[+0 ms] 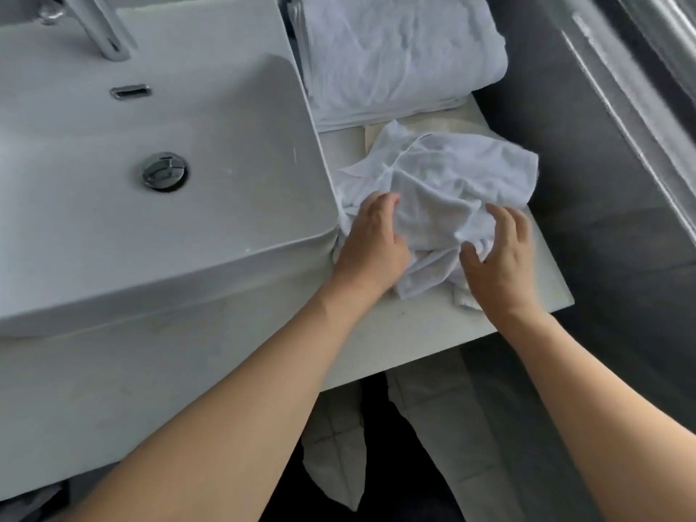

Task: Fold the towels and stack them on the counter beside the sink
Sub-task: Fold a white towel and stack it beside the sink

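Observation:
A crumpled white towel [444, 182] lies in a heap on the pale counter [414, 333], right of the sink [158, 205]. My left hand [371, 244] rests on the towel's near left part, fingers curled into the cloth. My right hand [499, 258] sits on its near right part, with thumb and fingers pinching a fold. Behind the heap, a stack of folded white towels [395, 58] sits at the back of the counter, beside the sink.
A chrome tap [101, 28] and a drain plug [164, 170] belong to the white basin on the left. A dark wall [602, 182] bounds the counter on the right. More cloth [425, 427] hangs below the counter's front edge.

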A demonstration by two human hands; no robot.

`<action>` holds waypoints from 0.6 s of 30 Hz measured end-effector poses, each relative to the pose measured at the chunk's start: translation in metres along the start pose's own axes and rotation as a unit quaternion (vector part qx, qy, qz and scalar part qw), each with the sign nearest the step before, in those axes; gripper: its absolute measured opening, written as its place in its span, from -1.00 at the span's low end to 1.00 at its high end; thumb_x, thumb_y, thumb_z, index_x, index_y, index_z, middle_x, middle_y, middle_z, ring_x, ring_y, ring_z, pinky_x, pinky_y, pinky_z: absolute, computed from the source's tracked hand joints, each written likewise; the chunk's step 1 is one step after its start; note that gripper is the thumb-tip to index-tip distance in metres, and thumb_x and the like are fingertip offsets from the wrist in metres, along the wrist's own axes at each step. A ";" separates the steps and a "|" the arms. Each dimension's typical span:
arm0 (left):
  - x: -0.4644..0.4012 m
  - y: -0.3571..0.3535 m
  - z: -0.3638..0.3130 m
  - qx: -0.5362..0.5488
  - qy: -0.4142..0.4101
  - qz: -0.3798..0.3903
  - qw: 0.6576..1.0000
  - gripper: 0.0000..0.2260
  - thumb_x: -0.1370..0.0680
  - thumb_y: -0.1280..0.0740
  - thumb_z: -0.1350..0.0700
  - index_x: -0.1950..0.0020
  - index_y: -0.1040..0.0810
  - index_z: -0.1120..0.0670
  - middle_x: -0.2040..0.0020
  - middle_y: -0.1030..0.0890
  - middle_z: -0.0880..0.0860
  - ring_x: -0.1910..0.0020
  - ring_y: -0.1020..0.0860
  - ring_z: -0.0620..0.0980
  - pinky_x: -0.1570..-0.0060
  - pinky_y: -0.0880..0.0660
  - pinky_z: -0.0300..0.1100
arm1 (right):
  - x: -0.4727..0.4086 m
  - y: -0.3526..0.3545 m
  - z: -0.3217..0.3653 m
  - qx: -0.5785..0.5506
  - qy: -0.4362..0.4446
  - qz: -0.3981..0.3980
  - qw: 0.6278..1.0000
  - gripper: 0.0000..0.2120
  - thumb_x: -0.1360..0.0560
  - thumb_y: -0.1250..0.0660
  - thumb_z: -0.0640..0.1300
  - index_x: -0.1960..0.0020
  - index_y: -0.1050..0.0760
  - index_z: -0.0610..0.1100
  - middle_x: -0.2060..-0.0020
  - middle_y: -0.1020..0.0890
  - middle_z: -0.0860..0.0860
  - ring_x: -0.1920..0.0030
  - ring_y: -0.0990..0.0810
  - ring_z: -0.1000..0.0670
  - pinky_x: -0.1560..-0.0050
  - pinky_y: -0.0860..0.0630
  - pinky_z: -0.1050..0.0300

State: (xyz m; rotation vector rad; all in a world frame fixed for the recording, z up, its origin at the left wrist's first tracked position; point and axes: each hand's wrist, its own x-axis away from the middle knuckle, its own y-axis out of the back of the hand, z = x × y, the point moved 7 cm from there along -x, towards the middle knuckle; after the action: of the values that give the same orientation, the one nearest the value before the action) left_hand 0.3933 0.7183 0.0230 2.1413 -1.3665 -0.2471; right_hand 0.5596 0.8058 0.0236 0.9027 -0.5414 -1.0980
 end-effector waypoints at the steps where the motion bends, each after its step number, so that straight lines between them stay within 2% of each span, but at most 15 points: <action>1: -0.014 -0.005 -0.005 -0.018 0.003 -0.015 1.000 -0.47 -0.50 -0.19 0.38 -0.49 -0.28 0.28 -0.51 -0.27 0.21 -0.52 -0.21 0.13 -0.45 -0.08 -0.23 | -0.014 0.002 -0.004 0.003 0.009 0.004 1.000 -0.43 -0.49 -0.36 -0.21 -0.46 -0.28 -0.19 -0.41 -0.30 -0.15 -0.40 -0.30 -0.15 -0.42 -0.29 -0.10; 4: -0.051 -0.022 -0.003 -0.158 0.027 -0.034 0.987 -0.37 -0.50 -0.24 0.25 -0.56 -0.15 0.21 -0.53 -0.19 0.20 -0.51 -0.17 0.19 -0.49 -0.07 -0.09 | -0.048 -0.004 -0.019 0.043 -0.001 0.067 0.997 -0.28 -0.46 -0.37 -0.17 -0.53 -0.13 -0.07 -0.49 -0.15 -0.13 -0.47 -0.14 -0.17 -0.48 -0.15 -0.14; 6: -0.073 -0.030 0.002 -0.218 0.083 -0.032 0.972 -0.37 -0.48 -0.27 0.17 -0.54 -0.18 0.15 -0.45 -0.27 0.18 -0.40 -0.26 0.22 -0.38 -0.21 -0.02 | -0.071 -0.013 -0.038 0.079 -0.042 0.140 0.986 -0.20 -0.44 -0.31 -0.12 -0.55 0.04 0.07 -0.55 0.03 -0.03 -0.53 0.04 -0.13 -0.49 0.03 -0.13; 7: -0.081 -0.031 0.004 -0.227 0.105 -0.038 0.967 -0.43 -0.47 -0.27 0.15 -0.47 -0.26 0.14 -0.37 -0.34 0.18 -0.32 -0.31 0.23 -0.28 -0.28 0.00 | -0.082 -0.016 -0.047 0.091 -0.064 0.162 0.980 -0.19 -0.43 -0.27 -0.10 -0.55 0.08 0.10 -0.56 0.05 0.01 -0.53 0.08 -0.13 -0.49 0.07 -0.13; 9: -0.093 -0.025 0.000 -0.226 0.113 -0.068 0.965 -0.66 -0.48 -0.26 0.15 -0.25 -0.40 0.16 -0.18 -0.48 0.18 -0.17 -0.41 0.24 -0.05 -0.34 -0.02 | -0.101 -0.014 -0.061 0.103 -0.102 0.165 0.976 -0.27 -0.43 -0.24 -0.04 -0.54 -0.02 0.06 -0.52 -0.11 -0.02 -0.49 -0.06 -0.18 -0.46 0.00 -0.13; 10: -0.095 -0.023 -0.002 -0.224 0.108 -0.078 0.965 -0.76 -0.50 -0.25 0.15 -0.15 -0.43 0.16 -0.11 -0.51 0.18 -0.11 -0.44 0.24 0.03 -0.32 -0.04 | -0.109 -0.009 -0.064 0.108 -0.111 0.150 0.976 -0.35 -0.44 -0.24 -0.03 -0.51 -0.15 0.03 -0.46 -0.26 -0.06 -0.43 -0.18 -0.21 -0.41 -0.09 -0.11; 12: -0.093 -0.022 -0.004 -0.247 0.104 -0.073 0.961 -0.82 -0.53 -0.23 0.14 -0.10 -0.47 0.16 -0.11 -0.49 0.19 -0.09 -0.44 0.24 0.05 -0.30 -0.04 | -0.122 0.001 -0.058 0.115 -0.083 0.097 0.985 -0.63 -0.44 -0.23 -0.08 -0.23 -0.48 -0.08 -0.14 -0.55 -0.07 -0.16 -0.43 -0.19 -0.19 -0.26 -0.05; 13: -0.091 -0.023 -0.002 -0.266 0.107 -0.061 0.956 -0.82 -0.54 -0.22 0.12 -0.10 -0.47 0.15 -0.14 -0.46 0.18 -0.11 -0.42 0.23 0.02 -0.30 -0.02 | -0.126 0.007 -0.053 0.096 -0.060 0.068 0.991 -0.78 -0.43 -0.21 -0.12 -0.01 -0.54 -0.13 0.07 -0.59 -0.08 0.01 -0.47 -0.16 -0.04 -0.28 -0.03; 14: -0.088 -0.025 0.002 -0.266 0.111 -0.056 0.956 -0.82 -0.53 -0.23 0.11 -0.10 -0.46 0.12 -0.17 -0.42 0.16 -0.14 -0.39 0.22 -0.02 -0.30 -0.02 | -0.128 0.012 -0.047 0.049 -0.047 0.052 0.996 -0.86 -0.41 -0.20 -0.12 0.18 -0.52 -0.14 0.24 -0.55 -0.08 0.16 -0.44 -0.13 0.07 -0.28 0.00; 15: -0.087 -0.026 0.005 -0.244 0.113 -0.056 0.962 -0.82 -0.52 -0.26 0.09 -0.09 -0.44 0.10 -0.20 -0.39 0.14 -0.18 -0.36 0.20 -0.09 -0.28 -0.03 | -0.130 0.018 -0.040 -0.023 -0.045 0.045 0.998 -0.85 -0.40 -0.19 -0.10 0.31 -0.44 -0.10 0.33 -0.47 -0.05 0.23 -0.38 -0.10 0.16 -0.29 0.00; 16: -0.087 -0.025 0.005 -0.201 0.111 -0.060 0.972 -0.78 -0.50 -0.30 0.08 -0.10 -0.43 0.10 -0.23 -0.36 0.12 -0.23 -0.34 0.19 -0.16 -0.26 -0.05 | -0.130 0.024 -0.031 -0.110 -0.053 0.050 0.991 -0.82 -0.39 -0.19 -0.06 0.38 -0.38 -0.03 0.36 -0.42 0.01 0.25 -0.36 -0.05 0.22 -0.31 0.03; 18: -0.087 -0.018 -0.004 -0.110 0.058 -0.109 0.986 -0.61 -0.43 -0.36 0.06 -0.22 -0.41 0.15 -0.28 -0.38 0.11 -0.31 -0.34 0.17 -0.31 -0.22 -0.06 | -0.131 0.034 -0.009 -0.278 -0.061 0.085 0.955 -0.81 -0.38 -0.20 -0.04 0.41 -0.38 0.06 0.40 -0.41 0.13 0.32 -0.38 0.08 0.33 -0.36 0.18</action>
State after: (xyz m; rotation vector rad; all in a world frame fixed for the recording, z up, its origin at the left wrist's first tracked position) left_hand 0.3693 0.8013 0.0027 2.0829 -0.9904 -0.3373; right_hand 0.5338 0.9351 0.0539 0.2927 -0.3704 -1.0739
